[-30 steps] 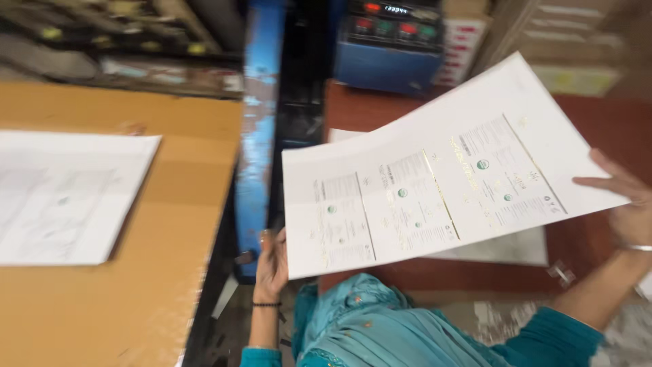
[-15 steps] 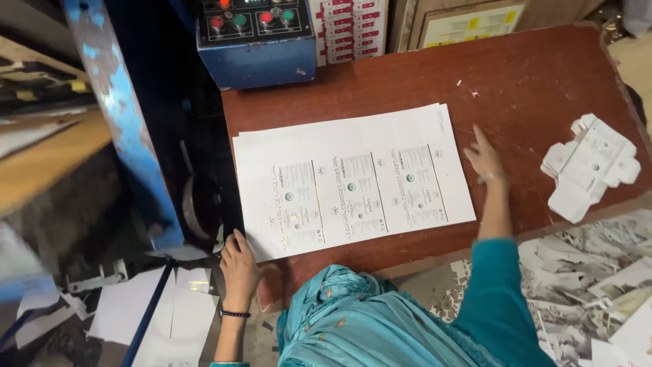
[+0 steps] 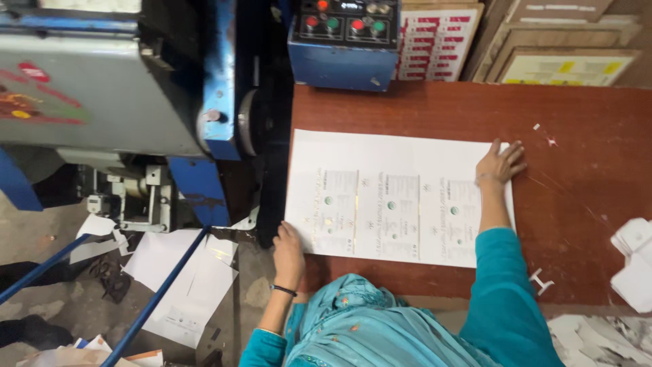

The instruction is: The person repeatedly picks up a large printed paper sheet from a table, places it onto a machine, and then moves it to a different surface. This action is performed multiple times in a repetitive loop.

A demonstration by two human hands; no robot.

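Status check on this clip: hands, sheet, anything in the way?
Left hand open on sheet's near corner. Right hand flat on far edge. Sheet flat on table. Nothing on top.

A large white printed sheet [image 3: 397, 197] lies flat on the brown table [image 3: 584, 156].
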